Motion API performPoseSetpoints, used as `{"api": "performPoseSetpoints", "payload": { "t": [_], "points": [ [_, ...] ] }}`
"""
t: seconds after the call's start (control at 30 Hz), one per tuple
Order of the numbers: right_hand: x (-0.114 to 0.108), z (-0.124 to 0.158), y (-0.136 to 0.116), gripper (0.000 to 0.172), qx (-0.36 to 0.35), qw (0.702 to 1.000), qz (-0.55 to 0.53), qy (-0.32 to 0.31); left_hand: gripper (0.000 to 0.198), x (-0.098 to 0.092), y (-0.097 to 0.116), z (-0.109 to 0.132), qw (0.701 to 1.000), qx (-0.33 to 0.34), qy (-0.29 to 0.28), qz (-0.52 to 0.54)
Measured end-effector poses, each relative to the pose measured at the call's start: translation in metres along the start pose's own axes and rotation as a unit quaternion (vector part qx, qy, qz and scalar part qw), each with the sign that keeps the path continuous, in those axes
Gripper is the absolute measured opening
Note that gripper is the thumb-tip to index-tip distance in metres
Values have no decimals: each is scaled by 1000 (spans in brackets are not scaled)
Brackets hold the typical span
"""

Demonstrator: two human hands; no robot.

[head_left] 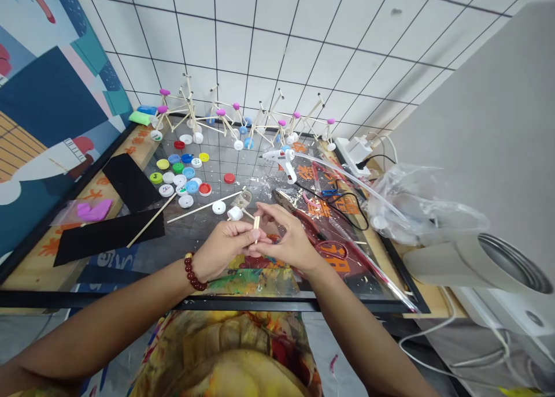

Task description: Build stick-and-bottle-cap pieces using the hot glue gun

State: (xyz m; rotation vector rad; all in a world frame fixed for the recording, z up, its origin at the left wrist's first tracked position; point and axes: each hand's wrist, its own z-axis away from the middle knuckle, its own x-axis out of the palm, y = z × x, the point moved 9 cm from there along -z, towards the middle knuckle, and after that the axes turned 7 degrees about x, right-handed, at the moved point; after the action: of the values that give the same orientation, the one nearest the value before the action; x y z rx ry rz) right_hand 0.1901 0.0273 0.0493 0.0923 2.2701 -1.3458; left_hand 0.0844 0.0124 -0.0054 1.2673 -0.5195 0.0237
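L hand (229,238) pinches short sticks (256,222); R hand (291,236) curls beside, contact unclear. Prob. aligning step; next needs steady hold.

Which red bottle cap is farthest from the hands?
The back red cap, beside a white cap; the other two red caps lie closer to the left hand and right hand.
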Motion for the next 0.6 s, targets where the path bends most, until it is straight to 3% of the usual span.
{"api": "performPoseSetpoints", "payload": {
  "t": [0.07,0.13,0.23,0.6],
  "points": [
    [3,-2,7,72,47,995,-70,-47,42,0,0,1,1000,-10,-1,8],
    [5,-2,14,59,98,982,-141,-79,42,1,-2,3,1000,-28,-10,10],
    [3,-1,23,37,144,971,-178,-69,44,3,-6,4,998,-54,-23,15],
    [6,-3,25,13,162,967,-191,-39,39,5,-16,5,996,-77,-53,14]
  ]
}}
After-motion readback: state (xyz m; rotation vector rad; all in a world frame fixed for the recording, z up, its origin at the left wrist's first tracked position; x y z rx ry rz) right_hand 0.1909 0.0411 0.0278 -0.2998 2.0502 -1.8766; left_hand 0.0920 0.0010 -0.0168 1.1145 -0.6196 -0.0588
